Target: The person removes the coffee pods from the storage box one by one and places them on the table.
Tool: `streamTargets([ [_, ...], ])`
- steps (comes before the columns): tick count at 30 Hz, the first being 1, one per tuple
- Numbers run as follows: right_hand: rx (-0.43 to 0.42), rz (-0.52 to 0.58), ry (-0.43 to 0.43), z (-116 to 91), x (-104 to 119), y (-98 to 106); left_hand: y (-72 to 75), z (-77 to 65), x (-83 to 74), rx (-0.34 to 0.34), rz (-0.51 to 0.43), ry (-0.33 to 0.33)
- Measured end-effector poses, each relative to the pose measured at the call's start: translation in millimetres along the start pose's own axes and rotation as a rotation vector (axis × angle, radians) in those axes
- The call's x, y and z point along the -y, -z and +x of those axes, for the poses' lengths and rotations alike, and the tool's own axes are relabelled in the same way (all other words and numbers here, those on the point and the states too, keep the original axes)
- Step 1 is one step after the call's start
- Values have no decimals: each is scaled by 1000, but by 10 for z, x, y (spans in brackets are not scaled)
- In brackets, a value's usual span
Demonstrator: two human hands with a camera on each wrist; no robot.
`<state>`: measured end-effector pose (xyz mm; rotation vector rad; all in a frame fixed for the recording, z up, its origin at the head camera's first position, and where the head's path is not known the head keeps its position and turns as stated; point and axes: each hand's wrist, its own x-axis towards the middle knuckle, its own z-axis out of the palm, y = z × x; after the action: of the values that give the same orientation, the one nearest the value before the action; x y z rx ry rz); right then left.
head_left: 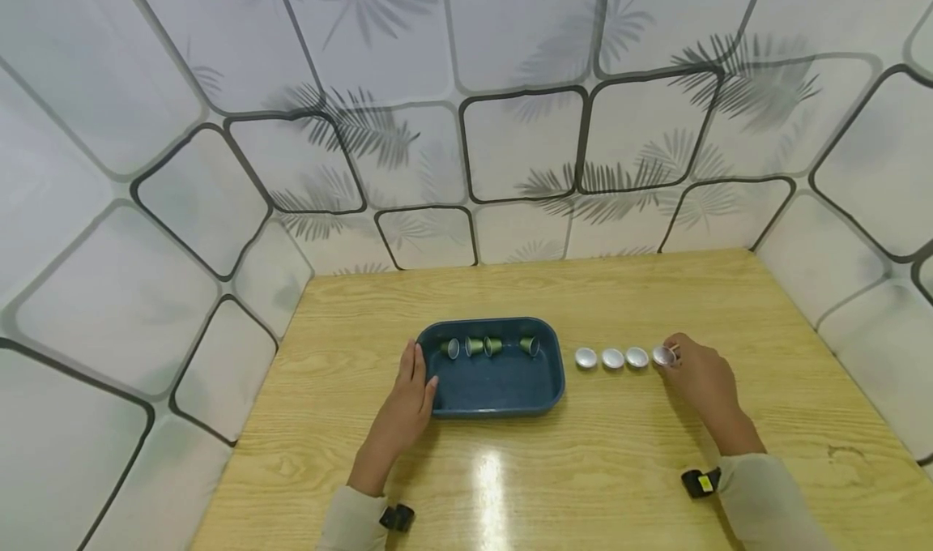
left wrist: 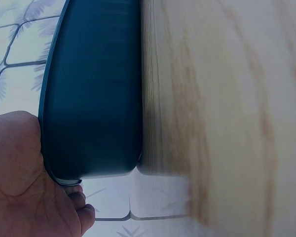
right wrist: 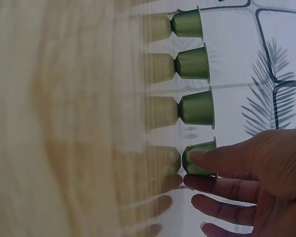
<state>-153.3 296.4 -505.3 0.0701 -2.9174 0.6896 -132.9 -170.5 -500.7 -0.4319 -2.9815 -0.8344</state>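
Observation:
My right hand (head_left: 703, 377) pinches a green coffee capsule (right wrist: 200, 157) between thumb and fingers, at the right end of a row. Its silver lid faces up, and its base is right at the tabletop. Three more capsules stand upright in line to its left, the nearest one (right wrist: 196, 107) close beside it. My left hand (head_left: 404, 397) holds the left side of a dark blue tray (head_left: 496, 412), its thumb over the rim and its fingers along the outside. Several green capsules (head_left: 493, 346) lie on their sides near the tray's back wall.
The tray and the row of capsules are on a glossy wooden table (head_left: 598, 470). Behind and on both sides stand pale walls (head_left: 525, 146) with dark outlined shapes and leaf prints. A dark wrist device (head_left: 701, 483) is worn at the right sleeve.

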Motion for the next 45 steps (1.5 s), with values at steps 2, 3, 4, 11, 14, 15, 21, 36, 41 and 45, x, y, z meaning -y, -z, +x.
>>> streamTargets([
  [2,-8,-11,13,-3,5,-4,1,-2,-1,-1,1,-1],
  [3,-11,-17,19,-6,7,-5,1,-4,-1,-1,1,-1],
  [4,-15,-21,24,-8,8,-4,3,-6,-2,0,0,-1],
  [11,-24,-33,44,-32,14,-7,4,-11,3,10,-9,2],
  [14,-5,-40,41,-42,27,5,-5,-6,12,11,-9,1],
  [15,12,-44,34,-42,31,12,-8,-4,14,11,-8,0],
  [21,98,-38,-59,-97,122,157,-21,-3,24,10,0,-7],
  [36,-45,-17,-36,-243,472,424,-22,-3,29,1,5,-8],
  [41,-198,70,66,-227,640,293,-7,-4,22,-2,4,-12],
  [45,-235,143,129,-205,776,195,-5,-3,18,1,-2,-14],
])
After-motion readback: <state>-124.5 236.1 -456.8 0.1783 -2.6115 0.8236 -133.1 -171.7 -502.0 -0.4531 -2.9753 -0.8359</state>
